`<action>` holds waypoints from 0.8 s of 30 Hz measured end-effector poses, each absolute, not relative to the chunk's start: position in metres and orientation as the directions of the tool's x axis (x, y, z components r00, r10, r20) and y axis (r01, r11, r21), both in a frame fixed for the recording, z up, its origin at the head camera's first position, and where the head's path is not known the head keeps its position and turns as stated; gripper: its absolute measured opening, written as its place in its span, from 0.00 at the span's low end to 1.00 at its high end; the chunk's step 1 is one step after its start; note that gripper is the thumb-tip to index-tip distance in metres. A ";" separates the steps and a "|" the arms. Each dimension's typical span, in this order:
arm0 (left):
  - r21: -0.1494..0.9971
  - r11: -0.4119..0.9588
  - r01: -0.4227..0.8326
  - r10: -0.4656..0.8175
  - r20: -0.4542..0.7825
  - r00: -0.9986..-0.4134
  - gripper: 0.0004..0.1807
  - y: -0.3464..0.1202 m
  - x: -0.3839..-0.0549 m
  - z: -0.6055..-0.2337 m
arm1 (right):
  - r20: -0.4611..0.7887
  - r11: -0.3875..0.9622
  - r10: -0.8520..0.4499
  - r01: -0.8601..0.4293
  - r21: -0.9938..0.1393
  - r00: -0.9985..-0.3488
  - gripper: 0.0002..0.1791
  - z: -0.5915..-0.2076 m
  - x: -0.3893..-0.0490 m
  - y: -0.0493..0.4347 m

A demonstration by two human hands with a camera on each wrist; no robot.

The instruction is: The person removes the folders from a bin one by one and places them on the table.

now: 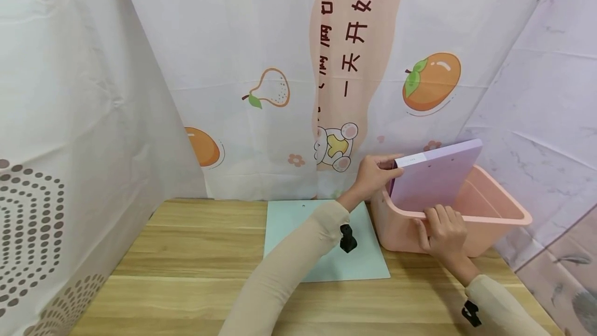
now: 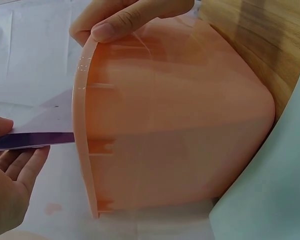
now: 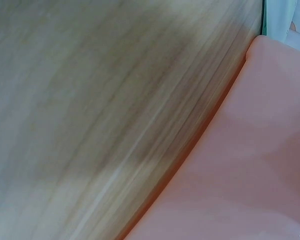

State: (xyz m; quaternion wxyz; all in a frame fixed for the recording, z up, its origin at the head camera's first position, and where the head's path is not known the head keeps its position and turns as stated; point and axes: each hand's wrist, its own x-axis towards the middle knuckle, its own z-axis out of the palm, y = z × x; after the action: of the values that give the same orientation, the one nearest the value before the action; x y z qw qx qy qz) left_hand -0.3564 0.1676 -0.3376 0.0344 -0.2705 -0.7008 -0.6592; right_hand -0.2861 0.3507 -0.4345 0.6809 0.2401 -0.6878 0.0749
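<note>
A lilac file folder (image 1: 431,180) with a white label at its upper left corner stands tilted inside a pink plastic bin (image 1: 501,196); its lower part is hidden behind the front wall. My left hand (image 1: 373,175) pinches that upper left corner between thumb and fingers. In the left wrist view, the left hand (image 2: 12,185) holds the folder's dark purple edge (image 2: 35,140), outside the bin's rim. My right hand (image 1: 443,232) grips the front rim, fingers hooked over it and thumb on the outer wall. The right wrist view shows only the bin's wall (image 3: 240,165) beside the tabletop.
A pale teal board (image 1: 336,268) with a small hole near its far edge lies flat on the wooden table (image 1: 196,274), left of the bin and under the left forearm. Printed curtains (image 1: 242,139) hang behind the table and at both sides.
</note>
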 end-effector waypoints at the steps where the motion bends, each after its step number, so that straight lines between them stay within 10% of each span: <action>1: 0.903 -0.014 0.429 0.335 0.408 -0.849 0.19 0.167 -0.356 -0.336 | 0.973 0.874 -0.227 -0.433 0.223 0.043 0.34 -0.434 -0.286 0.350; 24: 0.882 -0.032 0.470 0.356 0.449 -0.819 0.17 0.168 -0.358 -0.332 | 0.970 0.876 -0.243 -0.426 0.226 0.015 0.34 -0.434 -0.284 0.352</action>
State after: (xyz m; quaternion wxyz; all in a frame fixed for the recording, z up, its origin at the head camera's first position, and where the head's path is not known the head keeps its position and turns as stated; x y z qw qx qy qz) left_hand -0.3580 0.1675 -0.3317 0.0433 -0.2974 -0.6945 -0.6537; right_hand -0.2836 0.3519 -0.4336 0.6711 0.2396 -0.6983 0.0685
